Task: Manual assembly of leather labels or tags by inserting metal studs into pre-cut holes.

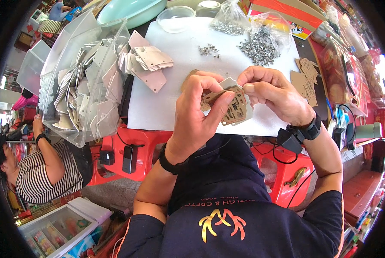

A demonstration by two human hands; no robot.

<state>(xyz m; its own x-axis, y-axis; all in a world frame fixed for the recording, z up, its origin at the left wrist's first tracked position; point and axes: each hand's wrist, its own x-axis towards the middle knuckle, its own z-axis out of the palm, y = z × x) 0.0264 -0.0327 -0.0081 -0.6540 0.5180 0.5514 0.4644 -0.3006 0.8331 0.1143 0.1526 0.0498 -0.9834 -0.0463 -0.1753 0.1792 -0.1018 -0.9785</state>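
Over the white work surface, my left hand [199,109] grips several tan cardboard cards [237,109] with dark print and small punched holes. Its thumb presses on the front of them and its fingers curl behind. A paler card edge [229,83] sticks up above the printed ones. My right hand [278,92] is closed at the upper right corner of the cards, thumb and forefinger pinching there. Whether a small part sits between those fingertips is hidden. Another tan card [188,79] shows partly behind my left hand.
Left stands a clear tub [83,135] of pale cards, with loose pale cards [151,62] beside it. Small metal clips form a little heap [208,50] and a larger pile [261,49] by plastic bags. Tan cards [306,81] lie right. A person [46,170] sits left.
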